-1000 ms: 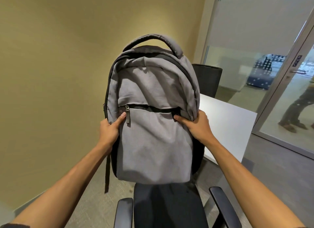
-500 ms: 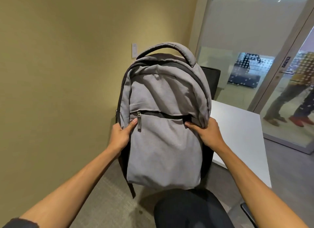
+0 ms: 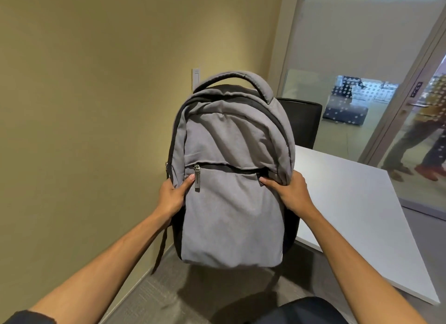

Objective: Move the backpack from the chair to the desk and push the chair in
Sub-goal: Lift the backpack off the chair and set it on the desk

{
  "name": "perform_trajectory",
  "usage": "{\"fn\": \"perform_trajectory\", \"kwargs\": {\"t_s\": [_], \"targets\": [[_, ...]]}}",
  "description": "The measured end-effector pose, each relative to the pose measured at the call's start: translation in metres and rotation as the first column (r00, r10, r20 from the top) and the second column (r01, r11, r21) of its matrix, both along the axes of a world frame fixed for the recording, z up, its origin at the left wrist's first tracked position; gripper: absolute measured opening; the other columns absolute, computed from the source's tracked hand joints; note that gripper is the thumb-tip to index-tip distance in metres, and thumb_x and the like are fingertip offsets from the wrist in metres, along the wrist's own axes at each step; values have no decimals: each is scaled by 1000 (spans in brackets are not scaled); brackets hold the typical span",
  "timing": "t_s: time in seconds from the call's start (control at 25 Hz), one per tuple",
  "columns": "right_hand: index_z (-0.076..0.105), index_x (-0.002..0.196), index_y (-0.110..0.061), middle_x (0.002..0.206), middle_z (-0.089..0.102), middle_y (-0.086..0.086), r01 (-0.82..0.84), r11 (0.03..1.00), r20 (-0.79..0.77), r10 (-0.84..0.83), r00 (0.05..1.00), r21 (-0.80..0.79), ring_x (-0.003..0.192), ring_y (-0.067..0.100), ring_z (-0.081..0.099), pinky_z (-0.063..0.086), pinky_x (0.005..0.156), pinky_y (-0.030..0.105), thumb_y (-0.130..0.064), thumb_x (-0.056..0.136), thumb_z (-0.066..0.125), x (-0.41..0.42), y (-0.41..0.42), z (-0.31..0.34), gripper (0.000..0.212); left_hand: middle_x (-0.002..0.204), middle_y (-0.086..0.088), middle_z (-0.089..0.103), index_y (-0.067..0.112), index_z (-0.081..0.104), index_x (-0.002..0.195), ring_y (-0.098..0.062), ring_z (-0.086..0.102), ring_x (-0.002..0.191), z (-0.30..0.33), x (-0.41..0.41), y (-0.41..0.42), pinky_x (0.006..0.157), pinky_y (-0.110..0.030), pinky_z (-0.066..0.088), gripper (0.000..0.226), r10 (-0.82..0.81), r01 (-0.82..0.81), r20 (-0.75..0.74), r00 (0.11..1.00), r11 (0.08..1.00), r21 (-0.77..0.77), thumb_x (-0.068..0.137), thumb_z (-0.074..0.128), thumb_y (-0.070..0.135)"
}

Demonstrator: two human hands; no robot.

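carrying: the backpack is in the air between chair and desk, so the first half of the task is in hand; setting it down and pushing the chair in are not yet done.
wall: a plain tan wall (image 3: 96,106) fills the left of the view, with a small white switch plate (image 3: 196,78) just behind the top of the bag.
desk: the white desk (image 3: 350,215) lies to the right; its near left corner sits just behind the bag's right side, and the visible top is bare.
backpack: the grey backpack (image 3: 231,179) hangs upright, front pocket facing the person, carry handle on top, a dark strap (image 3: 161,249) dangling off its lower left; its bottom is clear of the floor and of the seat.
chair: only a dark curve of the chair (image 3: 311,310) shows at the bottom edge, below and right of the bag; a second dark chair back (image 3: 301,123) stands past the desk's far edge.
left hand: the left hand (image 3: 172,195) is clamped on the bag's left side, thumb on the front beside the zip pull.
right hand: the right hand (image 3: 289,191) grips the right side the same way, thumb tucked at the pocket's end.
next move: swing the bag right over the desk's left edge, high enough for its bottom to clear, and lower it well in from the corner so it does not tip off.
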State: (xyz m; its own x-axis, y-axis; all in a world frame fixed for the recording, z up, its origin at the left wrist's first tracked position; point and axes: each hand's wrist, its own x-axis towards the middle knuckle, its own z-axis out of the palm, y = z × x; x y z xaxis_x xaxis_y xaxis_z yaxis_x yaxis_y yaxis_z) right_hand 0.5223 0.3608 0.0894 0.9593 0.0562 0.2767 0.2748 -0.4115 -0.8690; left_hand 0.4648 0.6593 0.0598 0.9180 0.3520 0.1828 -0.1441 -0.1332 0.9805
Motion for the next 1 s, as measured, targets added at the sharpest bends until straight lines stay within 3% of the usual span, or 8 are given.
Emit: {"fn": "perform_trajectory", "kwargs": {"t_s": [0.16,0.32,0.44,0.56,0.68,0.76,0.84,1.0], "targets": [[57,129,-15,121,67,4,-32,998,23,34,999,-50,101,20,63,49,87,29,-70,62,69,52,31,7,87,78,16,76,28,75,97,3,70,73,0,38,26,60,-12,50,12,49,-49,14,999,999,18,94,65,33],[60,127,-17,121,69,7,-37,996,27,39,999,-80,105,28,66,53,91,38,-71,68,67,109,65,8,81,69,21,75,23,75,95,6,69,67,-7,84,56,56,-8,48,13,42,-42,13,999,998,54,94,65,32],[58,130,-15,125,67,10,-11,995,-12,9,1000,-100,109,32,64,51,93,40,-60,79,71,161,93,5,69,64,8,75,10,77,91,-2,68,61,-16,128,84,56,-19,51,27,55,-54,-8,998,993,107,89,70,35],[56,132,-13,127,65,12,40,988,-52,-49,997,-146,110,33,64,48,90,37,-56,82,70,212,121,0,68,80,-19,77,3,77,86,-27,70,71,-23,185,116,64,-39,54,35,22,-17,-35,999,991,136,83,76,38],[57,128,-12,123,66,12,96,972,-61,-111,992,-213,106,33,64,49,87,37,-56,82,71,265,145,2,66,64,-14,69,3,71,71,-20,58,54,-28,239,138,56,-27,42,49,11,-1,-64,998,989,151,75,75,51],[58,126,-12,121,67,13,97,955,-75,-123,990,-281,104,33,64,51,88,41,-57,81,71,306,161,9,65,77,-4,73,7,76,89,-11,62,61,-29,273,147,56,-21,43,40,25,-16,-67,997,992,127,79,76,45],[59,124,-12,120,67,13,99,939,-87,-134,987,-328,104,34,63,53,91,45,-55,80,73,346,174,12,63,94,-7,75,2,75,105,-14,67,74,-35,308,154,59,-19,46,41,36,-26,-83,996,993,116,81,78,36],[60,119,-12,116,67,13,90,908,-144,-162,976,-410,98,32,62,54,88,46,-54,79,76,424,191,-2,60,102,-14,74,-3,71,107,-29,70,91,-62,370,160,80,-34,56,51,60,-52,-138,989,997,61,74,85,34]]}}
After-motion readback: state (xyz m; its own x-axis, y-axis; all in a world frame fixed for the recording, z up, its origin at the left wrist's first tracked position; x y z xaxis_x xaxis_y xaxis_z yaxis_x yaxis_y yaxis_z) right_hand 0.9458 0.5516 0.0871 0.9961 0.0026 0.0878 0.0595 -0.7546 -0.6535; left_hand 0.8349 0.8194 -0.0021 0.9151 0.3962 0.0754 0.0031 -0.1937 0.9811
